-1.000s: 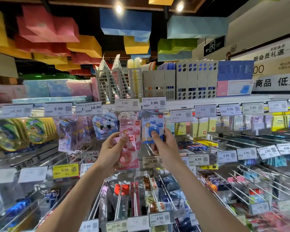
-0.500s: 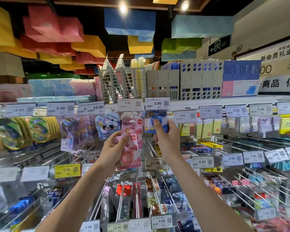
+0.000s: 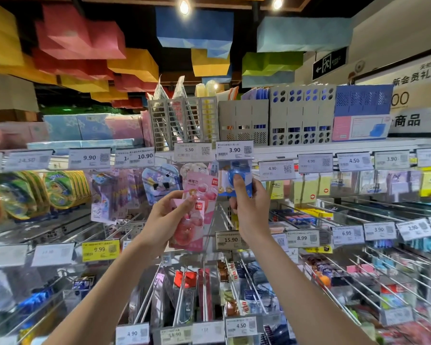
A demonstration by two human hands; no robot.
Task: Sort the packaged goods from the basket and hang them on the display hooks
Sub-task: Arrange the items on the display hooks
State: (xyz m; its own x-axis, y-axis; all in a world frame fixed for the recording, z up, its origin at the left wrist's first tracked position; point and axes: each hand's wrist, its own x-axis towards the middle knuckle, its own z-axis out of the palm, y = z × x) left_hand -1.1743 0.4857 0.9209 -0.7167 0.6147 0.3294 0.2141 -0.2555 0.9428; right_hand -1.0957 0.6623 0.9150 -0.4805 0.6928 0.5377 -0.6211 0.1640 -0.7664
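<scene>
My right hand (image 3: 250,210) has lifted the blue blister pack (image 3: 234,181), pinched with the thumb on its front, to just beneath the 3.90 price tag (image 3: 235,150), so I judge it is nearly at its hook; my left hand (image 3: 164,220) grips the pink packs (image 3: 200,192) lower down.

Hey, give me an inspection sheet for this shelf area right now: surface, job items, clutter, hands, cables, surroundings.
Surface: wire display hooks in rows, price tags at their tips.
Job's things: blue package held just under the 3.90 tag; pink packages in hand; basket not in view.
Clutter: hung stationery packs on neighbouring hooks.
Hands: left hand grips the pink packages; right hand pinches the blue package.
Cables: nothing seen.
Surroundings: file holders on top shelf, coloured ceiling blocks.
</scene>
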